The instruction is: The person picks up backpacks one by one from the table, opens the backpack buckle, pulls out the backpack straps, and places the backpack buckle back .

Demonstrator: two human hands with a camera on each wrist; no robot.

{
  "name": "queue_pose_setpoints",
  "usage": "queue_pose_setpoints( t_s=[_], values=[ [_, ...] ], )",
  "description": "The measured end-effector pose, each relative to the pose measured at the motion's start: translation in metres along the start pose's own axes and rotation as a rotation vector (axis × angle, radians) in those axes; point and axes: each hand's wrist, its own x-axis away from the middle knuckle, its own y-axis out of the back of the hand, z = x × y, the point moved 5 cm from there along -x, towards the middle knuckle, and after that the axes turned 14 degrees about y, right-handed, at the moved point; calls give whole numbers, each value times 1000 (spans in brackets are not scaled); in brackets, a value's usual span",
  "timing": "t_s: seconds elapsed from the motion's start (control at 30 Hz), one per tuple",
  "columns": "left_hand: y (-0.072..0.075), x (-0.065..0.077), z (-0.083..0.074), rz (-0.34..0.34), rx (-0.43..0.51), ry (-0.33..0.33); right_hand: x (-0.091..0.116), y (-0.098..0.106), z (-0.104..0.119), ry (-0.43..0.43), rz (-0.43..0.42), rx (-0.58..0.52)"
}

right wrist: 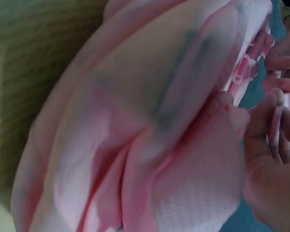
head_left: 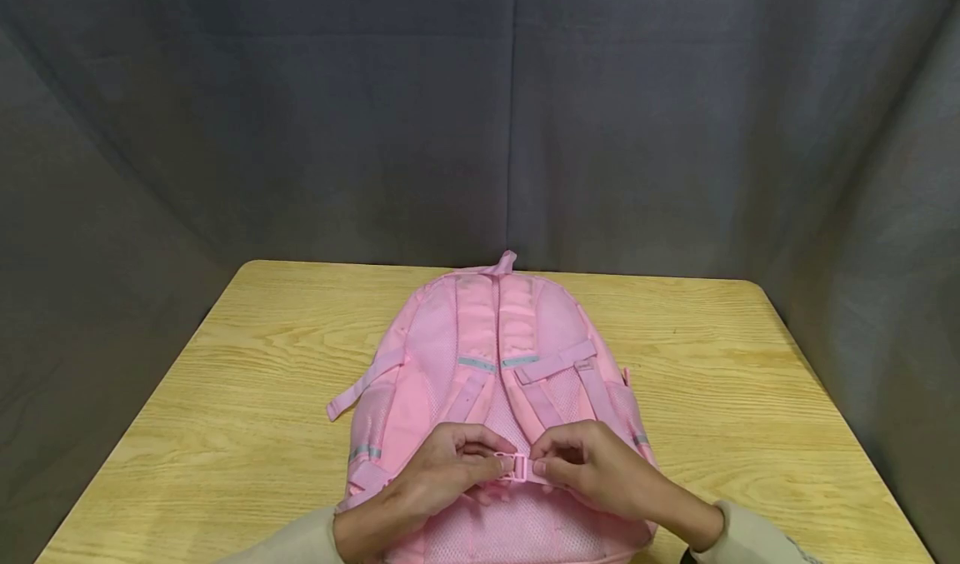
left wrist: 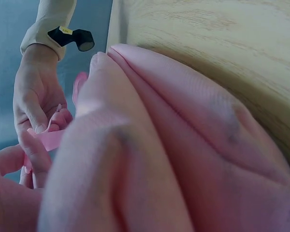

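A pink backpack lies on the table with its shoulder straps and mesh back facing up. Over its lower part, both hands meet at a pink plastic buckle on a strap. My left hand pinches the buckle's left end between thumb and fingers. From the other side, my right hand pinches the webbing strap right beside the buckle. In the right wrist view the right hand holds the strap at the frame's edge, and the backpack's side fills most of the picture.
The wooden table extends on both sides of the backpack. A grey curtain hangs behind and along the sides. One loose strap end sticks out to the left, and another strap lies across the right shoulder strap.
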Motion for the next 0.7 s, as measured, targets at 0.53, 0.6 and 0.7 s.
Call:
queue_pose_setpoints(
  t_s=[0.53, 0.6, 0.7],
  values=[
    [-1, 0, -1, -11, -25, -24, -1, -9, -5, -52, 25, -227],
    [0, 0, -1, -6, -23, -30, -1, -10, -5, -50, 27, -234],
    [0, 0, -1, 5, -23, -42, -2, -12, -5, -40, 32, -248]
  ],
)
